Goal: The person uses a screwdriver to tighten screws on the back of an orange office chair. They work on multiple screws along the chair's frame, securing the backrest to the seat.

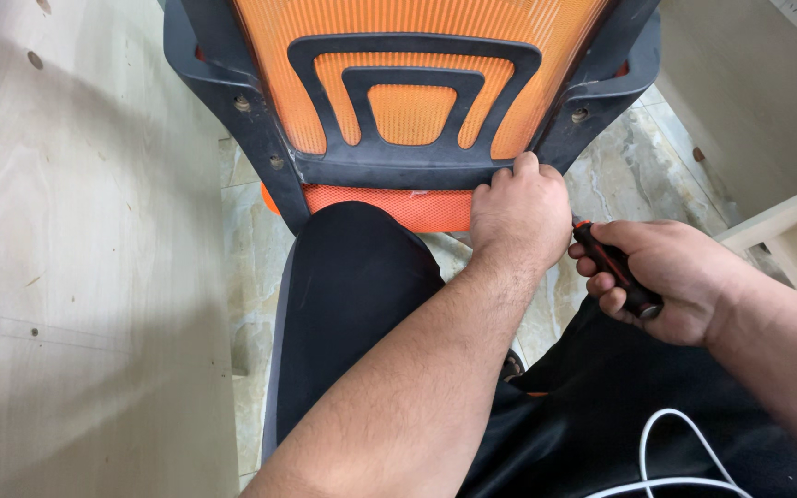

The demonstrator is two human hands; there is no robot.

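An office chair back [408, 111] with orange mesh and a dark grey plastic frame stands tilted in front of me. My left hand [520, 214] grips the lower right edge of that grey frame, fingers curled over it. My right hand [666, 277] is just to the right, closed around a screwdriver [615, 269] with a black and red handle. The screwdriver's tip is hidden behind my left hand. A black chair seat cushion [348, 304] lies below the frame, against my legs.
A pale wooden panel [85, 258] with small drilled holes fills the left side. Another light wooden board [767, 120] and a shelf edge stand at the right. Marbled floor tiles [251, 258] show between them. A white cable [666, 452] loops over my dark trousers.
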